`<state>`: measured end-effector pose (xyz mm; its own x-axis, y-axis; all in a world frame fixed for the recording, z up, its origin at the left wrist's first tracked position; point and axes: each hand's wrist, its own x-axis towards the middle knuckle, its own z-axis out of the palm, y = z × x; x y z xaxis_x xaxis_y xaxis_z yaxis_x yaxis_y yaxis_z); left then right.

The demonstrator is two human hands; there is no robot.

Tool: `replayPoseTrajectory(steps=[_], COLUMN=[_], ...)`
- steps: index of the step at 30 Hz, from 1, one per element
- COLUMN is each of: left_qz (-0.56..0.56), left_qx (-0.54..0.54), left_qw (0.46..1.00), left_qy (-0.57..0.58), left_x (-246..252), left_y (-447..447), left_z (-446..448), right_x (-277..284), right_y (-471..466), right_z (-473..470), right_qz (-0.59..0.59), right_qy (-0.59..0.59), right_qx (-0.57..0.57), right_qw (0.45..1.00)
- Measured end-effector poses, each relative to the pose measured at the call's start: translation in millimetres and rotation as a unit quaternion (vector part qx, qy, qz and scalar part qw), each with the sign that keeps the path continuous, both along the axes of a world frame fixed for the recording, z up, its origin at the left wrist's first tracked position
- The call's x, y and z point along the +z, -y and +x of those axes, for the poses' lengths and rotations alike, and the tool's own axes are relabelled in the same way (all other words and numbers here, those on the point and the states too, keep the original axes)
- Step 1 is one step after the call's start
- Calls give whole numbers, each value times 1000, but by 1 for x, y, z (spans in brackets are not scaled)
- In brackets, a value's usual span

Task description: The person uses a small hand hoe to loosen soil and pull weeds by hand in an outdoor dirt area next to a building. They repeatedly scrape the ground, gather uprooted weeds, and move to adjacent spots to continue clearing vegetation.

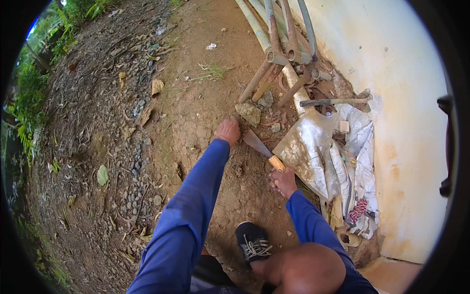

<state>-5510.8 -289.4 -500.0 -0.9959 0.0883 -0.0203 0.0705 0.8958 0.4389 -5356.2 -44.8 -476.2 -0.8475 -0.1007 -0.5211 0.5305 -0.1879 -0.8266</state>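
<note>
My right hand (284,182) grips the wooden handle (277,164) of a short bolo-like knife. Its broad, dull metal blade (257,143) points up and left, just above or against the bare soil. To the left of the blade tip, my left hand (228,131) is low over the ground with its fingers curled down. The fingertips are hidden, so whether they hold anything is not visible. A rough tan rock (248,114) lies just beyond that hand, and a smaller grey stone (275,127) is to its right.
Pipes and poles (273,44) lean along the pale wall (407,147) on the right. Dirty white plastic sacks (312,147) lie at the wall's foot, a dark rod (332,102) beyond them. My shoe (252,241) is on the soil below. Pebbles (134,198) and dry leaves cover the left.
</note>
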Motion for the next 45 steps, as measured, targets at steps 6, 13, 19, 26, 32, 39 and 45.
replayPoseTrajectory(steps=[6, 13, 19, 26, 32, 39, 45], left_qz=[59, 58, 21, 45, 128, 72, 66], left_qx=[41, 11, -30, -43, -31, 2, 88], left_qw=[997, 998, 999, 997, 989, 997, 994], left_qy=[10, 6, -3, -42, -61, -7, -7], left_x=[1, 3, 11, 14, 20, 40, 44], left_y=[11, 18, 16, 18, 22, 40, 10], left_z=[7, 9, -11, 13, 54, 79, 29], right_x=[30, 127, 34, -2, 55, 68, 54], right_y=[5, 3, 39, 31, -1, -41, -27], right_z=[0, 47, -14, 1, 24, 82, 83], right_qz=[80, -107, -162, 167, 25, 65, 126], right_qy=[19, 160, 136, -143, 54, 64, 32], right_qx=[20, -92, -33, 44, -5, 28, 19], right_qw=[996, 977, 977, 975, 998, 995, 991])
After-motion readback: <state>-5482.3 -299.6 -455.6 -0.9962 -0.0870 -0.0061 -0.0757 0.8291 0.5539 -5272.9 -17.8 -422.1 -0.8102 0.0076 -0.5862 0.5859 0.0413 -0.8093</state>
